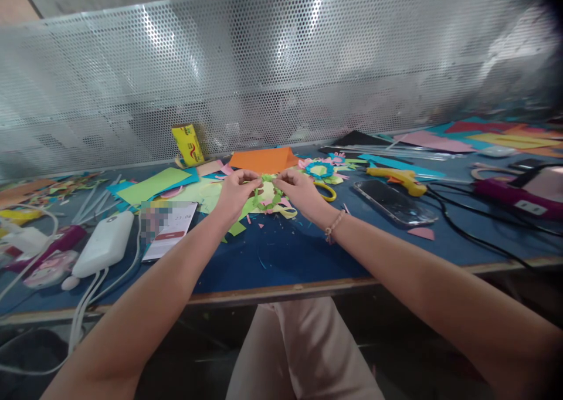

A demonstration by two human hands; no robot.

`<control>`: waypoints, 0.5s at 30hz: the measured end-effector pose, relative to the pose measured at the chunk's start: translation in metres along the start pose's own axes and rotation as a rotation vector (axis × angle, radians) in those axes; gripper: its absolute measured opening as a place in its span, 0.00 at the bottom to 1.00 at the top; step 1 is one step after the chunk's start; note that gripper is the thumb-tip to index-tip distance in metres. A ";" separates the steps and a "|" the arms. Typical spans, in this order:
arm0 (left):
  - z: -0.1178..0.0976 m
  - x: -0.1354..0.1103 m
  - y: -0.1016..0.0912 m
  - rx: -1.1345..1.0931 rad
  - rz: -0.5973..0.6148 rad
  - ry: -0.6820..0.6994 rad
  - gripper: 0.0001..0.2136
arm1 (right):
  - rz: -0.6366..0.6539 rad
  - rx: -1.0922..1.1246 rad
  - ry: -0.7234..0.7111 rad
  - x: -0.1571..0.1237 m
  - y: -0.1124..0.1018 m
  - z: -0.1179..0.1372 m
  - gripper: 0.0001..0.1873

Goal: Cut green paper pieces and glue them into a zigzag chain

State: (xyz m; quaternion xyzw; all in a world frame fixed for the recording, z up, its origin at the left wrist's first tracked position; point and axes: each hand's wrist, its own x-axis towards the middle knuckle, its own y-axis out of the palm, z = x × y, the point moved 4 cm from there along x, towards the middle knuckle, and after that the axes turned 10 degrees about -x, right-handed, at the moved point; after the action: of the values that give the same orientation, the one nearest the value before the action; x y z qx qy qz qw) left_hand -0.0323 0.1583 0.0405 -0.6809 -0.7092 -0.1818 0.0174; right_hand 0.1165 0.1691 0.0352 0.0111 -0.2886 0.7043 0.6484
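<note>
My left hand [236,193] and my right hand [299,190] are both closed in a pinch on a green fringed paper strip [266,190] curled into a ring between them. They hold it just above yellow-green paper sheets [206,196] on the blue table [281,253]. A finished paper flower [319,169] in blue, yellow and pink lies right behind my right hand, beside yellow-handled scissors [326,192]. My right wrist wears a bead bracelet.
An orange folded sheet [264,158] lies behind the hands. A phone [393,202] and a yellow glue gun [399,178] with black cables are to the right. A second phone [171,227], a white power bank [104,244] and cords are on the left. A perforated metal screen [281,65] backs the table.
</note>
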 end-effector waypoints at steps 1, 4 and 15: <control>0.000 0.000 0.000 0.003 0.011 0.012 0.05 | -0.006 -0.016 0.006 0.000 -0.001 0.001 0.09; 0.000 0.000 0.001 0.016 0.046 0.050 0.06 | -0.016 -0.054 0.006 -0.001 -0.002 0.003 0.12; -0.007 -0.005 0.008 0.062 0.086 0.131 0.07 | -0.041 -0.113 -0.023 0.000 -0.004 0.004 0.16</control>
State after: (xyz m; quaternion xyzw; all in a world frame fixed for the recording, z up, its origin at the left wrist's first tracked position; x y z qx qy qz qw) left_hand -0.0254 0.1513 0.0473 -0.6967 -0.6818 -0.2028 0.0928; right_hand 0.1184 0.1670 0.0399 -0.0115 -0.3349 0.6734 0.6590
